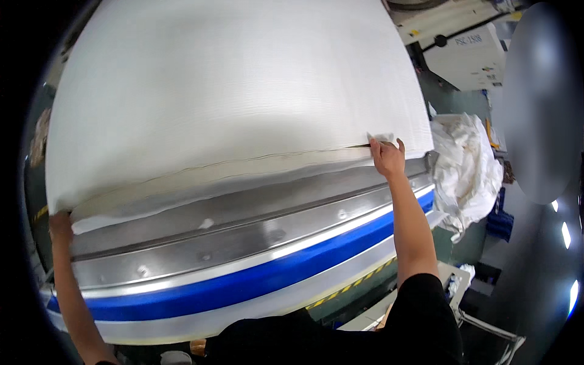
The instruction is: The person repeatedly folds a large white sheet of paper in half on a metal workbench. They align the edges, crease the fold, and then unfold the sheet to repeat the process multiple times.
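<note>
A wide white fabric sheet (237, 79) covers the flat bed in front of me. Its near edge is a loose, creased strip (225, 173) that runs between my hands above a grey metal rail (267, 228). My right hand (388, 159) grips this edge near the right corner, where a small tuft of white fabric (382, 137) stands up by the fingers. At the left corner, my left hand (60, 226) is closed on the same edge. Its fingers are dark and partly hidden.
Along the front of the bed runs a blue band (255, 267). To the right lies a heap of crumpled white fabric (468, 167). A white machine cabinet (465, 58) stands behind it. Yellow-and-black tape (353, 283) marks the floor below, beside a pale frame (371, 319).
</note>
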Tool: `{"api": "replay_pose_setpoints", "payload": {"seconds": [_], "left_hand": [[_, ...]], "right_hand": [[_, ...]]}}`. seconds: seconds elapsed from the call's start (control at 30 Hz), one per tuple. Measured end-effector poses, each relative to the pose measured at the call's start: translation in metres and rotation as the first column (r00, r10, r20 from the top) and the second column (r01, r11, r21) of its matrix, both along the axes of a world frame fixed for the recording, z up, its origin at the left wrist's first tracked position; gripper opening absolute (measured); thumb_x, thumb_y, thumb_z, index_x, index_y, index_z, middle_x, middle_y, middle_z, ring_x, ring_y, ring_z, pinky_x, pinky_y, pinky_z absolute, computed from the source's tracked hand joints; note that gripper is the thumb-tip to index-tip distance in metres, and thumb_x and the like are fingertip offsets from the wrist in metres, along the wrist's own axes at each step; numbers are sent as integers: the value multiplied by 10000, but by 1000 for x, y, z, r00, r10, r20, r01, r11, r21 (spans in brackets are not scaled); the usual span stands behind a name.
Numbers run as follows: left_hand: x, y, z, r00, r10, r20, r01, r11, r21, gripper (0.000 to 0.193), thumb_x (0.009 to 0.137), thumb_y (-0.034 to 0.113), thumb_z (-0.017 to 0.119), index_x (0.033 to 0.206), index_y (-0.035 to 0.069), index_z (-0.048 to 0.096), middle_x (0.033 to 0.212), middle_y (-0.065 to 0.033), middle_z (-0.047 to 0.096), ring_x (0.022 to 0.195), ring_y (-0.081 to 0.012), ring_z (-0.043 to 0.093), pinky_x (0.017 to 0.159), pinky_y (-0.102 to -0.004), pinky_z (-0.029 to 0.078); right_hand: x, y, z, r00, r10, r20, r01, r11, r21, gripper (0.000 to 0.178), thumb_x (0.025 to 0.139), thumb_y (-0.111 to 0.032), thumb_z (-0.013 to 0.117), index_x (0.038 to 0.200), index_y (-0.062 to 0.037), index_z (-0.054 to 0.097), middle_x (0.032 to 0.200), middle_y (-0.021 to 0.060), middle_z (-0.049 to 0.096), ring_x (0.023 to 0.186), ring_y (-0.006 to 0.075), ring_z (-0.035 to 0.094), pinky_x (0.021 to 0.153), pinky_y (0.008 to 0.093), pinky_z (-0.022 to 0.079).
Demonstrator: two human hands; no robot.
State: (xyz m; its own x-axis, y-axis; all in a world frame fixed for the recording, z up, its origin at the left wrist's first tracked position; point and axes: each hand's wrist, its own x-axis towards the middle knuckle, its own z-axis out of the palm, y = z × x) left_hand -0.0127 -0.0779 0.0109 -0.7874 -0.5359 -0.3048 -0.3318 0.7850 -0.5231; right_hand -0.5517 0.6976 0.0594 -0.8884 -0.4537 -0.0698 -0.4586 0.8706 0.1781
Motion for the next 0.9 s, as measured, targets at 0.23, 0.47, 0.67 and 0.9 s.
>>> {"api": "replay_pose_setpoints", "payload": {"seconds": [0.23, 0.47, 0.67, 0.9], "left_hand": [[11, -24, -13, 967, 255, 13, -255, 967, -8, 144, 847, 19, 490, 939, 1, 599, 908, -182, 622, 842, -355, 606, 729, -430, 493], [41, -39, -25, 995, 103, -9, -103, 994, -48, 153, 855, 6, 474, 974, 14, 569, 966, -168, 592, 953, -325, 557, 820, -430, 444], [81, -42, 31, 998, -25, -63, 18, 994, -109, 182, 837, 61, 449, 961, 65, 581, 950, -144, 611, 934, -343, 551, 859, -437, 418], [-24, 53, 98, 978, 196, 71, -194, 981, -33, 342, 852, 73, 418, 1132, 157, 596, 1091, -99, 626, 1008, -318, 579, 859, -465, 452]], "right_hand": [[-93, 127, 9, 967, -217, 135, 157, 921, 356, 432, 949, -386, 289, 1090, -182, 643, 1092, 90, 632, 1054, 260, 577, 1040, 525, 290], [-133, 184, 15, 935, -296, 196, 152, 834, 531, 309, 851, -242, 432, 1084, -141, 607, 1102, 96, 625, 1026, 286, 592, 882, 432, 466], [-136, 191, -18, 938, -328, 109, 264, 884, 387, 340, 812, -200, 533, 1139, -152, 612, 1124, 107, 621, 997, 300, 603, 844, 414, 491], [-128, 206, 90, 990, -105, 97, 74, 956, 284, 389, 744, -69, 517, 1103, -158, 638, 1008, 169, 648, 962, 339, 606, 836, 412, 466]]}}
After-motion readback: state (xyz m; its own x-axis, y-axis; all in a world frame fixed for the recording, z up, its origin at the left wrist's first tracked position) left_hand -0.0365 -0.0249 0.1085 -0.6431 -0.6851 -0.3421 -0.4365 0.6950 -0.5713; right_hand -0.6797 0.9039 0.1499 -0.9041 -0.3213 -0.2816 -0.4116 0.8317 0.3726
